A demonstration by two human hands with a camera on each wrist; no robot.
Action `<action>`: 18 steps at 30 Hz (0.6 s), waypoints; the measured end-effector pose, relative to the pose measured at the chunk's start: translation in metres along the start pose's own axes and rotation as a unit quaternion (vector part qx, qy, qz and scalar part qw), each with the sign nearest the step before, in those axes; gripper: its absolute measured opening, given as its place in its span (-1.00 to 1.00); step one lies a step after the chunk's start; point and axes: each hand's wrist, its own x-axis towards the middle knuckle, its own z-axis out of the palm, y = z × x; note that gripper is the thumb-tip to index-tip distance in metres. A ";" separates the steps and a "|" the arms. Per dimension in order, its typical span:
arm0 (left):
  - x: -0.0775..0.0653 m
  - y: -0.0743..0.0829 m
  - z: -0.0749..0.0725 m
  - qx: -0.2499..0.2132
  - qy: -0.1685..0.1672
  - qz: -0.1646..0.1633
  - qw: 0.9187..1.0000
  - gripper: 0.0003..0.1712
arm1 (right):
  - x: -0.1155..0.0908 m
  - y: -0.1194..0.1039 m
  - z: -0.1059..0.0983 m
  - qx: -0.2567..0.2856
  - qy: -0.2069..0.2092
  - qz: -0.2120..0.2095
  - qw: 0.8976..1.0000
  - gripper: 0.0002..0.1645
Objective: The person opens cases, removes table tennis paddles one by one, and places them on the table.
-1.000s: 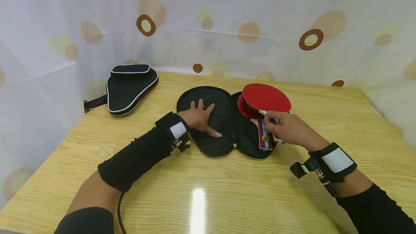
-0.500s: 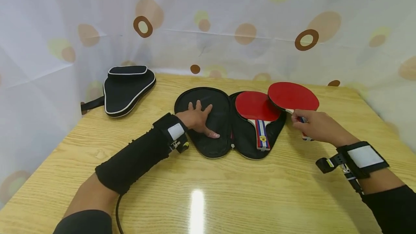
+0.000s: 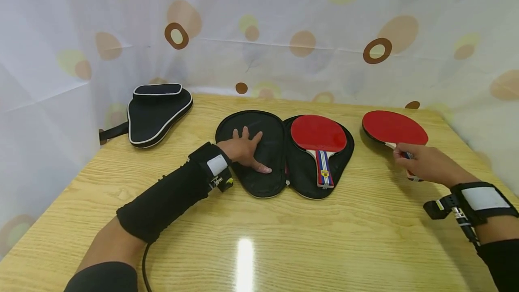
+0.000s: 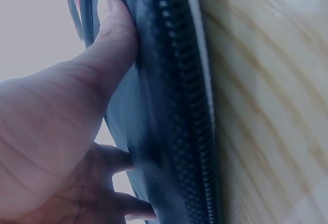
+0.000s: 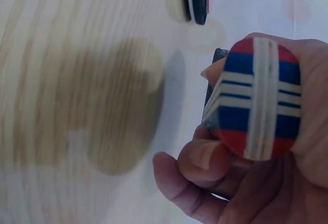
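My left hand (image 3: 246, 148) lies with fingers spread on the left half of an unzipped black paddle case (image 3: 259, 184). The left wrist view shows its thumb and fingers against the dark lining beside the zipper (image 4: 179, 65). One red table tennis paddle (image 3: 318, 133) rests in the case's right half, its striped handle toward me. My right hand (image 3: 430, 162) grips the handle of a second red paddle (image 3: 395, 126) off to the right. In the right wrist view the striped handle end (image 5: 261, 98) sits within curled fingers, and the paddle's shadow falls on the table.
A closed black case with white piping (image 3: 156, 118) and a strap lies at the back left of the wooden table (image 3: 308, 242). A patterned curtain (image 3: 259, 21) borders the back and sides. A cable (image 3: 145, 267) hangs from the left forearm.
My right hand has carried the second paddle rightward, from above the case to well beside it, uncovering the paddle in the case. The left hand has stayed on the case.
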 end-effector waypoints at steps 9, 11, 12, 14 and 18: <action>0.001 0.000 0.001 0.002 -0.002 0.001 1.000 0.35 | -0.005 0.016 0.004 0.009 -0.005 0.018 1.000 -0.79; 0.001 0.000 0.001 0.002 -0.004 0.001 1.000 0.34 | -0.006 0.017 0.004 0.012 -0.006 0.020 1.000 -0.79; 0.001 0.000 0.001 0.002 -0.004 0.001 1.000 0.34 | -0.007 0.018 0.005 0.013 -0.006 0.021 1.000 -0.79; 0.001 0.000 0.001 0.001 -0.004 -0.001 1.000 0.33 | -0.007 0.019 0.005 0.014 -0.007 0.022 1.000 -0.80; 0.000 -0.001 0.002 -0.003 -0.004 -0.004 1.000 0.33 | -0.006 0.021 0.006 0.022 -0.017 0.025 0.999 -0.81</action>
